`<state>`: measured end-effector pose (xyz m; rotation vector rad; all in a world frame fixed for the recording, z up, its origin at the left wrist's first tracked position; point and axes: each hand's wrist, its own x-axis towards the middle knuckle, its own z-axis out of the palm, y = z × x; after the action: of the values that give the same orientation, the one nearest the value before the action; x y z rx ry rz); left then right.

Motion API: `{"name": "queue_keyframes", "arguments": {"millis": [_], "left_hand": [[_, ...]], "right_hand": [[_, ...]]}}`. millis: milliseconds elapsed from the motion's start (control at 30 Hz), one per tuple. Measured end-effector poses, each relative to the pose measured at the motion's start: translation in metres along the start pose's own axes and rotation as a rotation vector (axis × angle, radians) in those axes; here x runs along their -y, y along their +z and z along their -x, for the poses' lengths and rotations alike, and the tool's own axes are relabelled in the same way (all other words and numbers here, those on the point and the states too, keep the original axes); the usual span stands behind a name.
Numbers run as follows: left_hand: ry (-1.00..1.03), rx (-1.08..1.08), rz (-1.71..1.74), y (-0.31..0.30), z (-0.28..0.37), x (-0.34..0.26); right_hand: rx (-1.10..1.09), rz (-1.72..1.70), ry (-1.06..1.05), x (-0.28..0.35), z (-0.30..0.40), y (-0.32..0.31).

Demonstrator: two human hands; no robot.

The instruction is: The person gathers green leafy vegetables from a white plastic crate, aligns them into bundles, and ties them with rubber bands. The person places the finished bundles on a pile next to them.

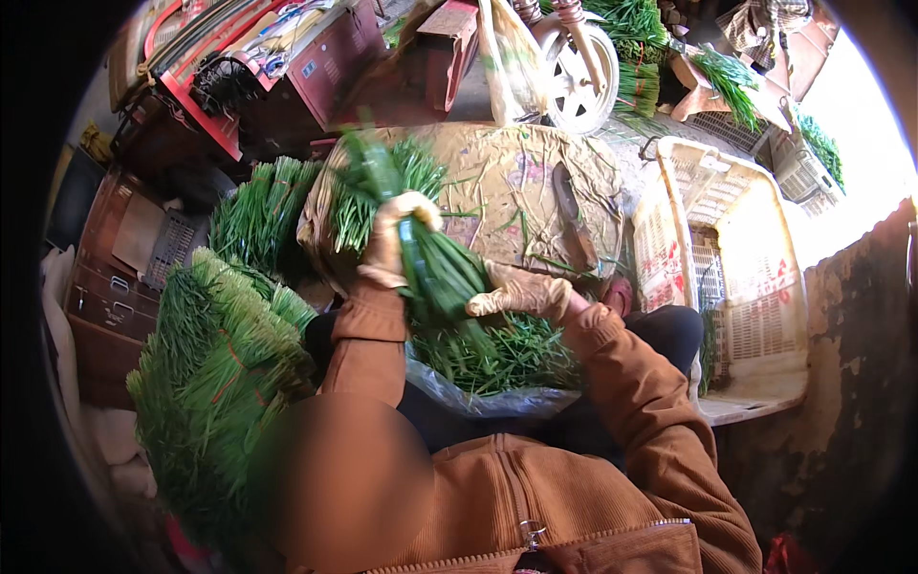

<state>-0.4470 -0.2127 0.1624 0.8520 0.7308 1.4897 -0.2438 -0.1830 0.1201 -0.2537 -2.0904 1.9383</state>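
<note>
My gloved left hand (393, 233) is closed round the middle of a bundle of long green leaves, which look like garlic chives (441, 269), above the near left edge of a cloth-covered board (495, 194). Motion blurs the bundle. My gloved right hand (520, 290) has its fingers apart at the bundle's lower right side; whether it touches the leaves is unclear. More cut leaves (391, 186) lie on the board's left end. A knife (574, 215) with a wooden handle rests at its right. Below my hands, loose trimmings (502, 359) lie on plastic sheeting at my lap.
Tied green bundles (222, 359) are heaped at my left, with others (265, 208) beyond them. A large plastic crate (753, 301) stands at my right. A white wheel (581, 72) and a red metal box (330, 57) stand beyond the board. Another person (767, 29) is partly visible at upper right.
</note>
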Motion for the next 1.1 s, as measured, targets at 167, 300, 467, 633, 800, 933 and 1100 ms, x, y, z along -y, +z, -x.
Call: {"name": "queue_keyframes", "arguments": {"millis": [167, 300, 467, 633, 800, 933, 1100], "left_hand": [[-0.188, -0.347, -0.308, 0.057, -0.028, 0.031], [-0.206, -0.245, -0.417, 0.071, -0.062, 0.027], [-0.107, -0.115, -0.669, 0.025, -0.065, -0.024], [-0.280, -0.222, -0.784, -0.070, -0.004, -0.055], [-0.612, 0.052, -0.334, -0.032, 0.065, 0.021], [-0.673, 0.003, -0.306, 0.027, 0.084, 0.088], [-0.552, -0.190, -0.168, 0.032, 0.086, 0.105]], "right_hand": [[-0.162, -0.706, 0.050, 0.005, -0.011, 0.000], [-0.253, -0.916, 0.030, -0.023, -0.005, 0.003], [-0.392, -1.467, -0.268, -0.042, 0.012, 0.011], [-0.371, -1.478, -0.342, -0.053, 0.029, -0.011], [-0.472, -1.368, -0.273, -0.044, 0.019, -0.002], [-0.543, -1.402, -0.078, -0.058, -0.009, 0.009], [-0.597, -1.251, 0.186, -0.046, -0.021, 0.002]]}}
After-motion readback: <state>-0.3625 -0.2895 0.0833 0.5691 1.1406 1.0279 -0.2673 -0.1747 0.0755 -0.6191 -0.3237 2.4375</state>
